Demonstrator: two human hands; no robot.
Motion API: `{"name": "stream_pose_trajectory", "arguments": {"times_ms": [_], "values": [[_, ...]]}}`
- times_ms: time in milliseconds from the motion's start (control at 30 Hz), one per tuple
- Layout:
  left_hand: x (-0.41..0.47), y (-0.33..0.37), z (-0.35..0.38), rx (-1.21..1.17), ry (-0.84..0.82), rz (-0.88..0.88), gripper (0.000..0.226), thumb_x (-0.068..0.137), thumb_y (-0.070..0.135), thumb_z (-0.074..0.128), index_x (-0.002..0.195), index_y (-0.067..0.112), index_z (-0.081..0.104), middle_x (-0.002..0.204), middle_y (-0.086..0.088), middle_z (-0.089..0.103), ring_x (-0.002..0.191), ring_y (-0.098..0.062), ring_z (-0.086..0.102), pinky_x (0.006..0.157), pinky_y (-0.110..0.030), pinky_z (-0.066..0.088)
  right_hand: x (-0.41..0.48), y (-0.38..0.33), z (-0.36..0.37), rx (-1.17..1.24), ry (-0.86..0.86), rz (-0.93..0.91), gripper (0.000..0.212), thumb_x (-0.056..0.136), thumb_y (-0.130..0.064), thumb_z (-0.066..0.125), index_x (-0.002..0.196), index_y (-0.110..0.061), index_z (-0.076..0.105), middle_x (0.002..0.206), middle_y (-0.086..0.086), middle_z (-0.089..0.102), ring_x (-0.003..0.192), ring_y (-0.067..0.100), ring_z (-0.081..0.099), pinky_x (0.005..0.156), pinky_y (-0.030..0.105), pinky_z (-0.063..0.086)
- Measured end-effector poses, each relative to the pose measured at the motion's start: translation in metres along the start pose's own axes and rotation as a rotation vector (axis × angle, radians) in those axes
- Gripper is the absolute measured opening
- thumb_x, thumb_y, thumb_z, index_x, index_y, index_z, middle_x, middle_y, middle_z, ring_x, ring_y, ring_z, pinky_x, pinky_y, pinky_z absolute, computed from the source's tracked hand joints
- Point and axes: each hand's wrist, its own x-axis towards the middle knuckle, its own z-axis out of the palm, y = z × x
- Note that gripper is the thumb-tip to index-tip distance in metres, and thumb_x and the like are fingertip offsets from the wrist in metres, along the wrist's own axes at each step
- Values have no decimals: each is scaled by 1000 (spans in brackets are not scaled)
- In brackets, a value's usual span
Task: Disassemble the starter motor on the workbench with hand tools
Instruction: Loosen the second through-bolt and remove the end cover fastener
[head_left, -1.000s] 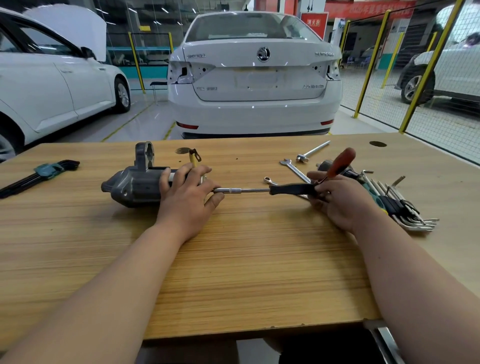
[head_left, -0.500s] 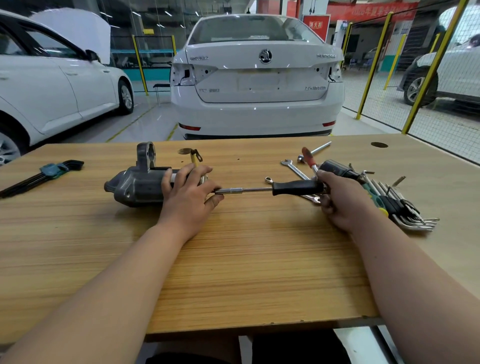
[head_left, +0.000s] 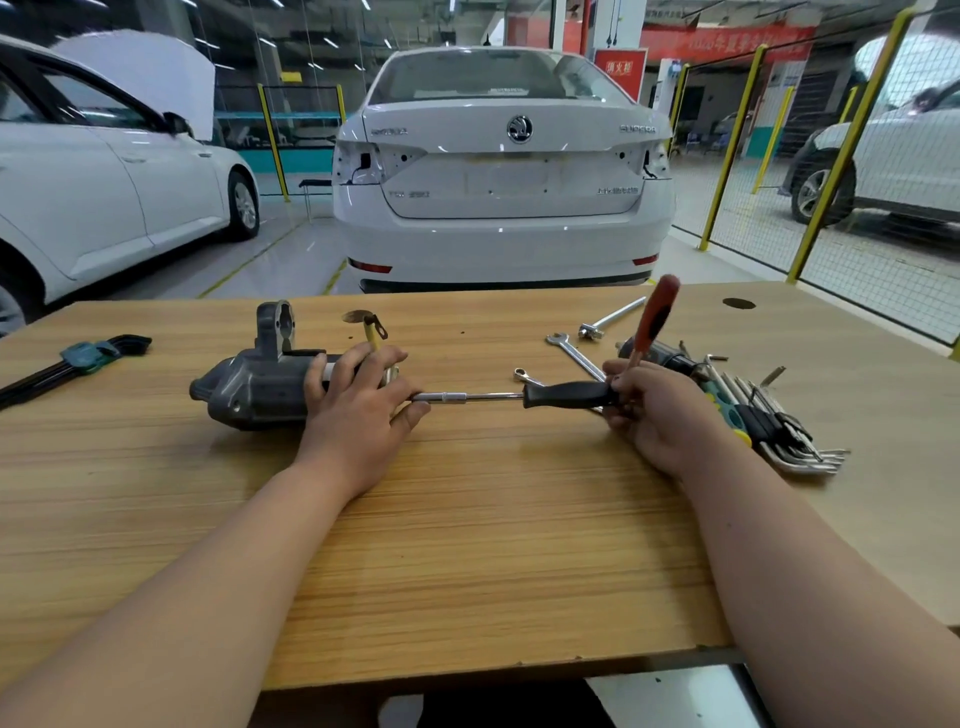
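The grey starter motor (head_left: 254, 384) lies on its side on the wooden workbench (head_left: 467, 545), nose to the left. My left hand (head_left: 358, 410) rests over its right end and holds it down, hiding that end. A socket driver (head_left: 519, 397) with a black handle and chrome shaft lies level, its tip reaching under my left fingers into the motor's end. My right hand (head_left: 660, 410) grips the back of that black handle. A red-handled tool (head_left: 652, 319) sticks up and away from my right fingers, also held there.
Spanners (head_left: 574, 353) and a chrome extension bar (head_left: 613, 317) lie behind the driver. A fan of hex keys (head_left: 779, 431) is spread at the right, another hex key set (head_left: 78, 361) at the far left. A white car (head_left: 504, 171) stands beyond the bench.
The red-handled tool in my right hand swung down flat half a second ago and now points up again. My left hand and the motor have stayed put.
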Motion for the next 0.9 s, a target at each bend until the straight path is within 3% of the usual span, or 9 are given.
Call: {"name": "stream_pose_trajectory", "arguments": {"times_ms": [133, 233, 367, 467, 567, 733, 900], "values": [[-1, -1, 1, -71, 44, 26, 20, 91, 41, 55, 104, 32, 67, 144, 1, 36, 138, -22, 17, 113, -46, -5, 1, 4, 1, 36, 39, 30, 12, 93, -18, 61, 102, -11, 67, 82, 6, 57, 46, 7, 49, 39, 19, 40], [-2, 0, 0, -70, 44, 19, 19, 90, 40, 57, 105, 33, 66, 142, 0, 38, 138, -21, 16, 113, -47, -3, 2, 5, 1, -25, 127, -12, 20, 91, -33, 68, 94, -13, 66, 72, 2, 54, 39, 5, 42, 35, 19, 34], [-2, 1, -2, -72, 36, 9, 20, 90, 42, 56, 106, 35, 64, 144, 2, 36, 139, -19, 13, 114, -45, -5, 1, 7, 1, -74, 123, -23, 23, 94, -35, 64, 99, -14, 69, 72, 3, 54, 42, 7, 44, 38, 21, 37], [0, 0, -1, -37, 10, 2, 26, 91, 49, 48, 112, 40, 61, 146, 7, 33, 139, -14, 9, 113, -42, -7, 3, 6, 1, -35, 68, -26, 16, 98, -22, 59, 109, -15, 68, 91, 9, 61, 49, 9, 50, 42, 20, 42], [0, -2, 0, -8, -13, 6, 31, 93, 53, 38, 116, 44, 58, 147, 10, 30, 139, -14, 6, 112, -42, -9, 5, 5, 1, 47, 32, -16, 23, 97, -9, 55, 116, -15, 68, 104, 15, 61, 61, 16, 56, 47, 23, 47], [0, -1, -1, 10, -25, 2, 37, 94, 53, 32, 114, 40, 60, 147, 11, 30, 141, -16, 7, 112, -42, -9, 5, 6, -1, 59, 12, -1, 38, 91, 6, 45, 97, -16, 76, 115, 13, 63, 98, 28, 64, 57, 28, 53], [-1, -1, 1, -6, -8, 0, 31, 95, 50, 38, 112, 40, 62, 146, 9, 34, 141, -19, 12, 112, -45, -7, 6, 5, -1, 47, 15, 17, 39, 87, 9, 42, 100, -12, 72, 114, 16, 62, 97, 31, 63, 54, 28, 53]]}}
